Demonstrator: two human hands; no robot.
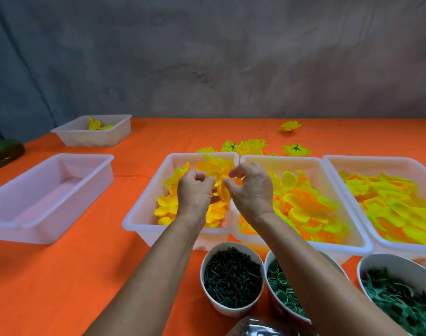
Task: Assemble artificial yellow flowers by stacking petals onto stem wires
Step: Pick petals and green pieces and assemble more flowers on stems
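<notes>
Two hands pinch one petal stack [222,190] above left petal bin [144,207]: left hand [195,192] and right hand [252,190] both curled on it. You handle thin, limp, light fabric; hold near centre hole, gently. Stem hidden. Bin rims close below; cups [232,277] near forearms; open tabletop [90,275] at left.

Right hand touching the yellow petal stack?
Touching. Head view: right hand fingers pinch the yellow petal stack, left hand holding its other side.
</notes>
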